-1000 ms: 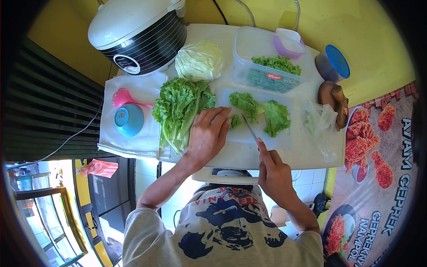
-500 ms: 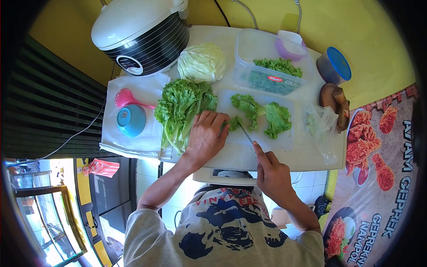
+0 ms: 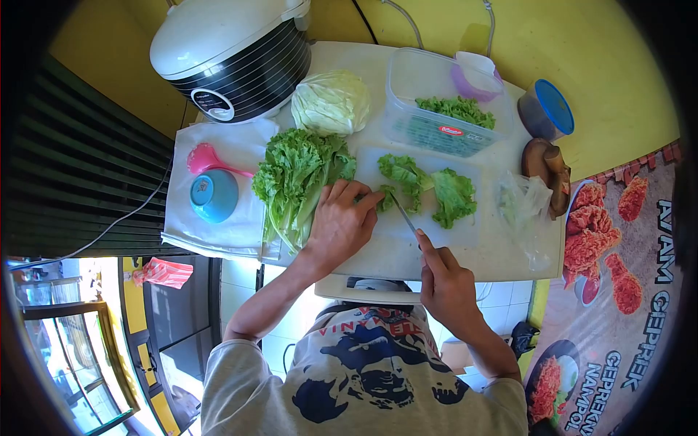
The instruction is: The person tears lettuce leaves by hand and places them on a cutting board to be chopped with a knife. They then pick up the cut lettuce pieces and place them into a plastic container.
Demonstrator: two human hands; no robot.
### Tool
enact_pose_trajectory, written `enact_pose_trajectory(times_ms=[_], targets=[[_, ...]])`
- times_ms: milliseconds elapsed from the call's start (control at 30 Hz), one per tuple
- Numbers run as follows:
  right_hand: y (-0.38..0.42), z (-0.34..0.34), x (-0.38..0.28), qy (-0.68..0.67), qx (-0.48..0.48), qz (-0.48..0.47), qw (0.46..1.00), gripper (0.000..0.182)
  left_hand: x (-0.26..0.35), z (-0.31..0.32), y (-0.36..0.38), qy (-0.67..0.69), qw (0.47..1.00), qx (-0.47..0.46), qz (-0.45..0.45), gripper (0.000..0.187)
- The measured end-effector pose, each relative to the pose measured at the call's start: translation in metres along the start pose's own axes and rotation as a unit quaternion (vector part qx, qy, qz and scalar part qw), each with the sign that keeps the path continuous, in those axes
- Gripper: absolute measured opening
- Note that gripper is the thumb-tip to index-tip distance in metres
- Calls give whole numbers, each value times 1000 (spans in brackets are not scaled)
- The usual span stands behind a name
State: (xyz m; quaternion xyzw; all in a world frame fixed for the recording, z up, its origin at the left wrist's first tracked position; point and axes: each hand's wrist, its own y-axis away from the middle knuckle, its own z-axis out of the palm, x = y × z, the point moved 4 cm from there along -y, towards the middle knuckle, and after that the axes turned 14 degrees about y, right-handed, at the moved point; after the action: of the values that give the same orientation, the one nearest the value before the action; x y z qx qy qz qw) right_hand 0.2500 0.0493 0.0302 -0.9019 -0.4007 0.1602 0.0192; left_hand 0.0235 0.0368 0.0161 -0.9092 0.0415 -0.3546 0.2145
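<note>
Overhead, the head view shows the left hand (image 3: 340, 224) pressed flat, fingers curled down on a small lettuce piece (image 3: 385, 199) at the near-left part of the translucent cutting board (image 3: 398, 234). The right hand (image 3: 445, 280) is closed around a knife (image 3: 404, 213), index finger laid along the top; the blade tip meets the lettuce piece just beside the left fingertips. Two larger lettuce leaves (image 3: 436, 185) lie further right on the same board. A loose lettuce bunch (image 3: 297, 178) rests left of the board, touching the left hand's edge. Behind it sits a cabbage head (image 3: 331, 102). The clear plastic container (image 3: 429, 80) holds cut green lettuce in its right portion. A blue-lidded tub (image 3: 547, 109) stands at the far right; contents cannot be told. A blue bowl (image 3: 214, 195) lies on a white cloth beside a pink ladle (image 3: 207, 160). A rice cooker (image 3: 229, 51) occupies the rear left, lid shut.
</note>
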Motion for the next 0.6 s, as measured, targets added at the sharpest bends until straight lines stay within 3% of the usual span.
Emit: enact_pose_trajectory(times_ms=[233,333,467,600], targets=[[0,6,-3,-20,1,-17,1000,71,-5,-1,-1,47,998,27,-34,33],[-3,6,1,8,-14,-10,1000,72,-5,-5,-1,67,996,31,-42,28],[-8,-1,1,16,-42,11,999,63,-8,-4,2,47,998,35,0,22],[-7,5,2,20,-28,-16,999,72,-6,-3,4,21,999,21,15,22]])
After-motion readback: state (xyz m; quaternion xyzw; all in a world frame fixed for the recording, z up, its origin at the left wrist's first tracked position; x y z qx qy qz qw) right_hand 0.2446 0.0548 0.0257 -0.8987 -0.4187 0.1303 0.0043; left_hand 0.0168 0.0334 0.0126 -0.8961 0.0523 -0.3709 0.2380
